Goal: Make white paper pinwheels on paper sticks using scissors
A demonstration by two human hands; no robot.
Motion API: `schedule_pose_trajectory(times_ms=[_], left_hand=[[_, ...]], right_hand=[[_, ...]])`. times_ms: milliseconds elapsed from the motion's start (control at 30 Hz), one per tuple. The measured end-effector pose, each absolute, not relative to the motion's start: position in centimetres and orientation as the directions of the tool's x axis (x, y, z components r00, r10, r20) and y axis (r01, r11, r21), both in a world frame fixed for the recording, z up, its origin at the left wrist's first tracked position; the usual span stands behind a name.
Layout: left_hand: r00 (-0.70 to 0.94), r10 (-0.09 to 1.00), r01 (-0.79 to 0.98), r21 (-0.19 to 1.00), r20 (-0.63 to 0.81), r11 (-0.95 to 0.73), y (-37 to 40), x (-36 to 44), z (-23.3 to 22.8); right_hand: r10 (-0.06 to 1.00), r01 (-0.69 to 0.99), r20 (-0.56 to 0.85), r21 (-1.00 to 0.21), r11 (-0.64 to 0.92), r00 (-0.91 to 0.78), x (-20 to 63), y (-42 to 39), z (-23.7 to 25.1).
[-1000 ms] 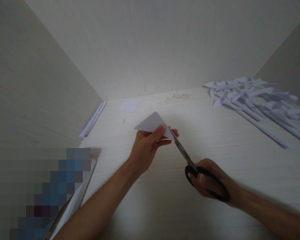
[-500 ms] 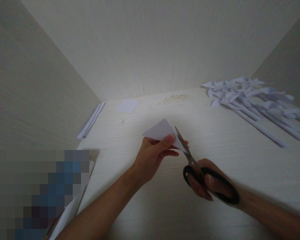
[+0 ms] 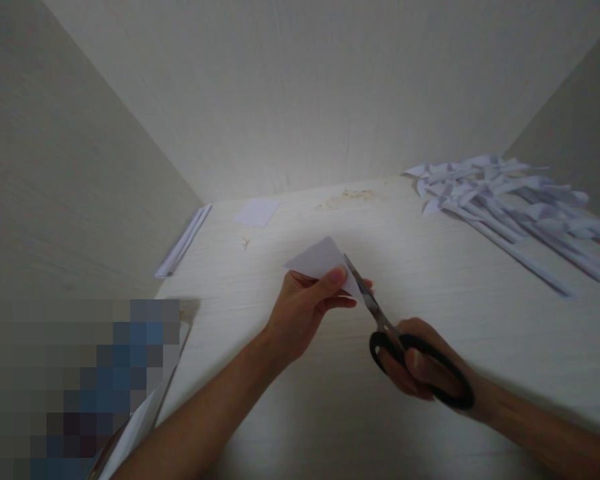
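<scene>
Head view, hands: the left hand (image 3: pixel 300 313) pinches a folded white paper triangle (image 3: pixel 320 261) between thumb and fingers and holds it above the counter (image 3: pixel 430 267); the right hand (image 3: pixel 423 367) is closed through the black loops of the scissors (image 3: pixel 395 337).
Scissors: the blades angle up and left from the right hand and meet the paper triangle's right edge, just beside the left thumb tip; how far the blades stand apart cannot be told.
Paper triangle: raised off the counter, its point away from the person, its lower corner inside the left-hand pinch.
Risk, fingers: the cut line looks to run right along the left fingertips; if the blades close further in, they could nip skin.
Risk, paper: held at one corner only, the paper triangle may twist or slide as the blades bite, so the cut could wander or tear.
Around the paper triangle: a small white sheet (image 3: pixel 257 212) lies beyond it to the left; a thin paper stack (image 3: pixel 183 241) lies further left against the wall; a heap of paper pinwheels (image 3: pixel 510 193) lies well apart to its right.
</scene>
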State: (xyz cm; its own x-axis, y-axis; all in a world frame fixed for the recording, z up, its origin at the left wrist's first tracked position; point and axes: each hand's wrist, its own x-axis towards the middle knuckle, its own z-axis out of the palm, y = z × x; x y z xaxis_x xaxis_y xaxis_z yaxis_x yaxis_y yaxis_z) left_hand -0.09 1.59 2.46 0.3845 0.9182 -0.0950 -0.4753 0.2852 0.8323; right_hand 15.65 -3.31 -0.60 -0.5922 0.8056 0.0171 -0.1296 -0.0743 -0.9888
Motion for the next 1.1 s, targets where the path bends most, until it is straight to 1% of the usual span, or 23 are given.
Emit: schedule_pose_trajectory(times_ms=[333, 467, 667, 933, 1100], left_hand=[[0.377, 0.921, -0.455, 0.846, -0.099, 0.277, 1.83, -0.19, 2.45], [0.381, 0.920, -0.434, 0.860, -0.096, 0.269, 1.84, -0.29, 2.38], [0.396, 0.913, -0.420, 0.866, -0.096, 0.273, 1.42, -0.12, 2.33], [0.380, 0.919, -0.392, 0.881, -0.106, 0.264, 1.35, -0.01, 2.75], [0.369, 0.923, -0.374, 0.892, -0.108, 0.253, 1.45, -0.03, 2.76]], right_hand=[[0.802, -0.078, -0.099, -0.981, -0.178, -0.589, 15.58, -3.46, 0.05], [0.782, -0.064, -0.086, -0.985, -0.158, -0.617, 15.61, -3.41, -0.23], [0.785, -0.074, -0.031, -0.992, -0.098, -0.619, 15.47, -3.26, -0.35], [0.803, -0.064, -0.029, -0.995, -0.082, -0.595, 15.75, -3.28, -0.31], [0.806, -0.067, -0.052, -0.991, -0.113, -0.590, 15.72, -3.39, -0.18]])
